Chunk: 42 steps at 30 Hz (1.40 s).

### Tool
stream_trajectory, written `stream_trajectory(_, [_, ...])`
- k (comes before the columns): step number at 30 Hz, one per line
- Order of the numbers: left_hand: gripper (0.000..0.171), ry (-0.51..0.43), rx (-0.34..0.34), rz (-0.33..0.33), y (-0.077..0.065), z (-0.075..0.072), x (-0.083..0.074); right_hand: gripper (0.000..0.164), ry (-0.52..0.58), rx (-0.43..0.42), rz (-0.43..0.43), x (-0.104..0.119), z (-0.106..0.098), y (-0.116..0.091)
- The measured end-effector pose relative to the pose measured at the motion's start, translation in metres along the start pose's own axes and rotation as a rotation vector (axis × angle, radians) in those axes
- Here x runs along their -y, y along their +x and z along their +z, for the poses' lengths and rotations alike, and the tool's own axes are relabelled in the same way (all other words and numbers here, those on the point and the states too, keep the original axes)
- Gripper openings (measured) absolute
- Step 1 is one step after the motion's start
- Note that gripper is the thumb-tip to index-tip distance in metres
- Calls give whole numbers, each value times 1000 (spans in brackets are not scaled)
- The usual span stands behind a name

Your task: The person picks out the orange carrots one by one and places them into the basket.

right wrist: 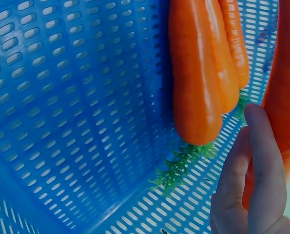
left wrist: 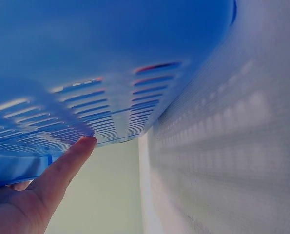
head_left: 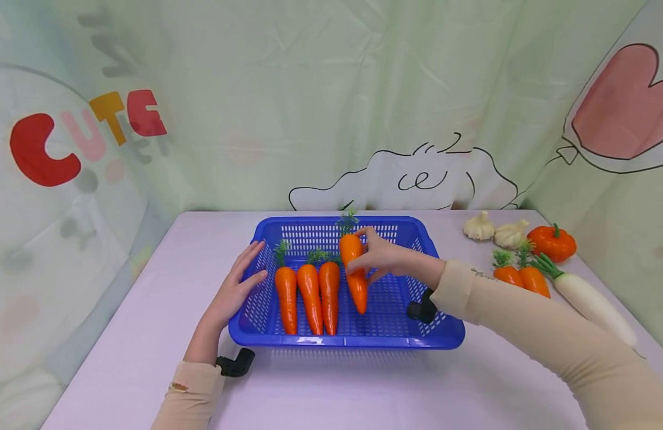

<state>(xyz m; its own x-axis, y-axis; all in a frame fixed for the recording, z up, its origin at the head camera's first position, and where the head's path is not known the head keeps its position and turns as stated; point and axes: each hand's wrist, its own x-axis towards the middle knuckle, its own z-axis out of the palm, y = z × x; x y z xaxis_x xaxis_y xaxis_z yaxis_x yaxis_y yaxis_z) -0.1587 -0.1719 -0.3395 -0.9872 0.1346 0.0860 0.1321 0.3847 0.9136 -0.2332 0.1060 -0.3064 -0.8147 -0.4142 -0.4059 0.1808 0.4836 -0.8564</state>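
A blue slotted plastic basket (head_left: 342,341) stands on the table in front of me. Three orange carrots (head_left: 309,298) with green tops lie side by side in its left half. My right hand (head_left: 382,254) grips a fourth carrot (head_left: 356,278) over the middle of the basket, its green top toward the back wall. In the right wrist view this carrot (right wrist: 286,83) is at the right edge, between the fingers and thumb. At the basket's left side, my left hand (head_left: 237,286) has its fingers extended along the rim. The left wrist view shows a fingertip (left wrist: 87,141) against the slotted outer wall.
To the right on the table are two garlic bulbs (head_left: 479,227), an orange pumpkin (head_left: 552,242), two more carrots (head_left: 534,280) and a white radish (head_left: 595,304). A printed curtain (head_left: 267,107) hangs behind the table.
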Motion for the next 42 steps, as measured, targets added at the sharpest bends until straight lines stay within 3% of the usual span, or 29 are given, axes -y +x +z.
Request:
stream_trajectory(11, [55, 2, -3, 4, 0, 0, 0, 81, 8, -3, 31, -11, 6, 12])
stream_trajectory(18, [54, -4, -13, 31, 12, -1, 30, 81, 20, -5, 87, -18, 14, 19])
stream_trajectory(23, [55, -12, -3, 11, 3, 0, 5, 83, 30, -5, 106, -20, 21, 22])
stream_trajectory(26, [55, 0, -2, 10, 1, 1, -1, 83, 14, -14, 122, -21, 22, 24])
stream_trajectory(37, [55, -2, 1, 16, 1, -1, 1, 81, -21, 25, 202, -27, 24, 29])
stream_trajectory(42, [55, -1, -2, 18, 1, -1, 2, 80, 26, 43, 191, -28, 26, 30])
